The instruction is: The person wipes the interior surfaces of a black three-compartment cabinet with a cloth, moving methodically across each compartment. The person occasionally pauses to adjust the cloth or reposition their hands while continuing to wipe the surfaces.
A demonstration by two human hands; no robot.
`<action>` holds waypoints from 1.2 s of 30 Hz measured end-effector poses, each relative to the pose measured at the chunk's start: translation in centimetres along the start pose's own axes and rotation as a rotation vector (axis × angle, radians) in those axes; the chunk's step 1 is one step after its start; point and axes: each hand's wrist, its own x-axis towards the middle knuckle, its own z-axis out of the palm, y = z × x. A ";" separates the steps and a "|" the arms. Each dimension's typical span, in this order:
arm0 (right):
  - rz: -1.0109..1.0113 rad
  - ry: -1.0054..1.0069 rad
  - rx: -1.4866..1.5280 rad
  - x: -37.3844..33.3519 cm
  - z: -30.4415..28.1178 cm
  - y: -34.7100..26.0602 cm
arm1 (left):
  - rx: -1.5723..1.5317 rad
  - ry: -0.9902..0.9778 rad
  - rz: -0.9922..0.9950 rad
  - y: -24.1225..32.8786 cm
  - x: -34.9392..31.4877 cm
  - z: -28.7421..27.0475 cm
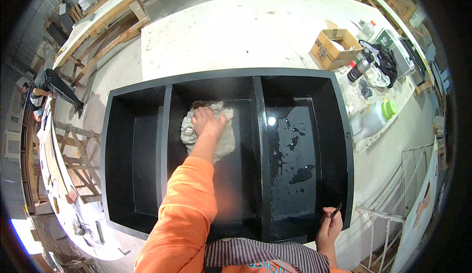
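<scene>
A black open box (259,150) with three compartments lies on the white table in front of me. My left hand (206,123), in an orange sleeve, reaches into the middle compartment. Its fingers are closed on a crumpled off-white cloth (226,141) against the compartment's floor at the far end. Puddles and drops of clear liquid (301,174) lie on the floor of the right compartment. By the box's near right corner, my right hand (328,229) grips a thin, dark, pointed thing (336,211); its exact kind is unclear. The left compartment (147,160) holds nothing visible.
On the white table (221,37), a cardboard box (335,49), a dark bottle (360,67) and a black plastic bag (386,59) stand at the far right. A white jug with a green cap (372,119) is beside the black box. Another person (54,88) is at far left.
</scene>
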 end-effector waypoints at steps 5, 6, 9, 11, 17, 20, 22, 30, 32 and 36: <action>-0.048 0.031 -0.041 0.2 0.1 0.0 | 0.012 0.001 -0.080 1.2 -0.5 0.1; -0.022 0.029 -0.038 0.3 0.2 0.0 | 0.026 0.025 -0.108 1.3 -1.1 0.1; 0.010 0.013 -0.033 0.5 0.3 -0.2 | 0.167 -0.027 -0.032 1.2 -4.9 0.2; -0.036 0.017 -0.066 0.6 0.4 -0.2 | 0.140 -0.087 -0.018 0.6 -6.6 0.2; 0.017 -0.002 -0.044 0.5 0.1 -0.4 | 0.086 -0.022 -0.147 -0.4 -3.8 -0.5; 0.095 -0.014 -0.051 0.4 -0.1 -0.4 | 0.089 -0.107 -0.169 -0.1 -1.2 -0.7; 0.044 -0.020 -0.056 0.4 0.0 -0.3 | 0.117 -0.108 -0.175 0.0 -0.2 -0.7; 0.068 -0.011 0.049 0.1 0.0 -0.4 | -0.153 0.158 -0.222 0.6 1.2 1.0; 0.070 -0.016 0.026 0.1 0.0 -0.5 | -0.168 0.109 -0.177 -0.1 0.5 1.1; -0.052 -0.071 -0.008 0.5 -0.1 -0.4 | -0.381 0.114 0.377 -0.7 -2.1 1.2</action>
